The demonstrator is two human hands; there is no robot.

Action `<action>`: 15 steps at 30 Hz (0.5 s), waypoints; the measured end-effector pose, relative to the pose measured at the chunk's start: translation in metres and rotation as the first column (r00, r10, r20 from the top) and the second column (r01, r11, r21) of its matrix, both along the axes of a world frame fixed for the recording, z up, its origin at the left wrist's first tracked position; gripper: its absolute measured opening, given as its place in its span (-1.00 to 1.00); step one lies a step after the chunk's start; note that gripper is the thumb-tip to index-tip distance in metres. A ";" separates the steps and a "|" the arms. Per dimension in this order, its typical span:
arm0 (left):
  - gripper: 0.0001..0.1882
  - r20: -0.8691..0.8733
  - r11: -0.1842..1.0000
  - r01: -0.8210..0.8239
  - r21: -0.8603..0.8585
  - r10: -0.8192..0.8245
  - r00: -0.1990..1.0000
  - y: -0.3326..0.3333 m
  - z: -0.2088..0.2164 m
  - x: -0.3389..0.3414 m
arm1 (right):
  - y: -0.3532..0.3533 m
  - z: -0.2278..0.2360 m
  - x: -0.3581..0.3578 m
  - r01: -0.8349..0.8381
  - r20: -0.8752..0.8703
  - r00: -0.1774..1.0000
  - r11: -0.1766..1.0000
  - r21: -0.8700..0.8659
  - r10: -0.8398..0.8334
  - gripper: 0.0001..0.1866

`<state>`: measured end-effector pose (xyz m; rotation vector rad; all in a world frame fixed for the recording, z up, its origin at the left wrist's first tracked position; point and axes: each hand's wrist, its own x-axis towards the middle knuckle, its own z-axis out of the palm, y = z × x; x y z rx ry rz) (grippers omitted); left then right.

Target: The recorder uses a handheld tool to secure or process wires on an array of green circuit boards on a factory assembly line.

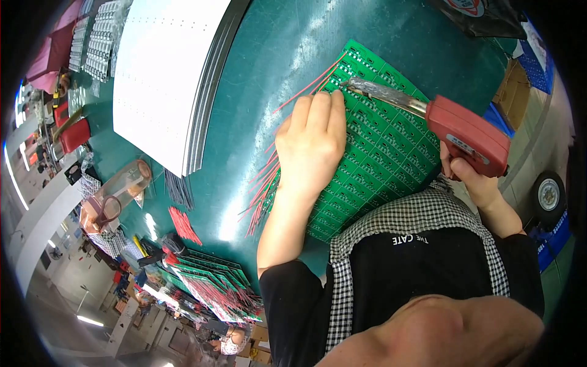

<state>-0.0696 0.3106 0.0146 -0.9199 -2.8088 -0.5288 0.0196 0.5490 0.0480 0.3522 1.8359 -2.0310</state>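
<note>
My right hand (469, 173) is wrapped round the handle of a red soldering gun (468, 131). Its metal tip reaches left to the upper part of a green panel of printed circuit boards (373, 159). My left hand (313, 134) rests at the panel's left edge, close to the tip. Its fingers are together and curled down; whatever they pinch is hidden beneath them. Thin red wires (264, 177) stick out along that edge, above and below my left hand. The panel lies slantwise on the table in front of my apron.
A stack of white sheets (165, 73) stands on the green table (269, 37) at the left. Bundles of black wires (178, 188) and red wires (183, 225) lie below it. Stacked wired boards (211, 278), a clear plastic jar (131, 180) and a black bag (480, 18) are around.
</note>
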 end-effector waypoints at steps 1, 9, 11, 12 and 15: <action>-0.74 0.000 1.000 0.000 0.000 0.000 1.000 0.000 -0.002 0.000 | 0.001 0.000 -0.001 -0.020 -0.005 1.000 1.000 0.005 0.020 -0.68; -0.73 -0.154 0.999 0.053 -0.009 -0.053 0.987 0.001 -0.008 -0.003 | -0.002 0.003 0.001 -0.056 -0.097 0.993 0.985 0.161 0.072 -0.57; -0.74 -0.156 0.999 0.049 -0.018 -0.051 0.987 0.001 -0.006 -0.003 | -0.002 -0.003 0.007 -0.014 -0.043 0.999 0.999 0.038 0.016 -0.55; -0.74 -0.157 0.999 0.045 -0.026 -0.049 0.986 0.001 -0.006 -0.002 | -0.001 -0.001 0.005 -0.015 -0.043 0.999 0.999 0.036 0.017 -0.55; -0.74 -0.162 0.998 0.037 -0.050 -0.045 0.986 0.001 -0.007 -0.002 | -0.004 0.006 -0.001 0.043 -0.119 0.992 0.999 -0.021 -0.045 -0.58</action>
